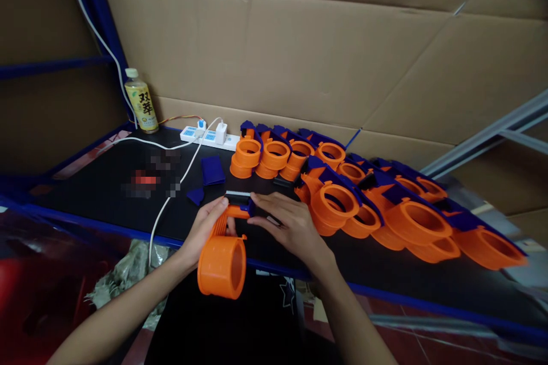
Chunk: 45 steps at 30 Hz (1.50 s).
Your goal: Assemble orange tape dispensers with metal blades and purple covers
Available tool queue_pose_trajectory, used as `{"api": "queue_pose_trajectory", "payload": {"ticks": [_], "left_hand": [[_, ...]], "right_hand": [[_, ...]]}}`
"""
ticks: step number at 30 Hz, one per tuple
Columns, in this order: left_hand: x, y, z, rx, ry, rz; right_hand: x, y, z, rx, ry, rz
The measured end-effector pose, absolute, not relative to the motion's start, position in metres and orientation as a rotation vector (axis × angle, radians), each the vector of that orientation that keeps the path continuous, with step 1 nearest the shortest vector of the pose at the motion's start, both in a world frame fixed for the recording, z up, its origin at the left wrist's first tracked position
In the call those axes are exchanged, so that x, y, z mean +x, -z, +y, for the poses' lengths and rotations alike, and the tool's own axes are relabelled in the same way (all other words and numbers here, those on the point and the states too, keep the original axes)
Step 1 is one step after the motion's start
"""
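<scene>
Orange plastic makes up most of the tape dispenser [214, 268] held over the near edge of the black tabletop [107, 182], its round drum hanging low on the person's side and its toothed strip [238, 193] facing away. The left hand [209, 227] is closed around the orange handle, thumb up beside the black part below the teeth; the right hand [293, 221] has thumb and forefinger drawn close together on the blue piece [250, 207] at the dispenser's right end. The step in hand looks like seating or checking that blue piece at the cutting end, though whether it is fully home cannot be told. The next move seems to call for a steady left grip and a square press from the right fingertips, kept off the teeth. Beyond the hands lie a flat blue part [213, 170] and a smaller blue part [196, 197], just beside each other. Finished-looking dispensers [336, 205] crowd the right side, near the right forearm, and could be knocked by a wide swing. A white cable [192, 165] runs from the power strip [231, 141] over the front edge, left of the left hand, where it might snag; the bottle [142, 105] stands well apart at the back.
</scene>
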<state>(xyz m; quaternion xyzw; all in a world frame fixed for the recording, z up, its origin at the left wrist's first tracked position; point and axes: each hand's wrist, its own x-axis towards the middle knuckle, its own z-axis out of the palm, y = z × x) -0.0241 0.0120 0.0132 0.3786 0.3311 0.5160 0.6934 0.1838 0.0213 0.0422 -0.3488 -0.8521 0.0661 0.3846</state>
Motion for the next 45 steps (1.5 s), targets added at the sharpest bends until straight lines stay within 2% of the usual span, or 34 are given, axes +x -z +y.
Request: {"api": "queue_pose_trajectory", "payload": {"ticks": [8,27,34,45], "left_hand": [[-0.021,-0.0074,0.0116,0.846,-1.181,0.757],[-0.0165,-0.0085,0.0068,0.843,-1.23,0.719],[-0.0172,-0.0042,0.0094,0.864,-1.23,0.722],[-0.0227,-0.0052,0.0145,0.838,-1.005,0.568]], "right_hand": [[0.182,-0.0381,0.0214,-0.963,-0.446,-1.986],[0.1835,-0.0371,0.0171,-0.832,-0.488,-1.958],[0.1864,-0.0415,0.0179,-0.872,-0.306,-2.063],[0.1871,-0.0411,0.0132,-0.843,-0.308,-2.224]]}}
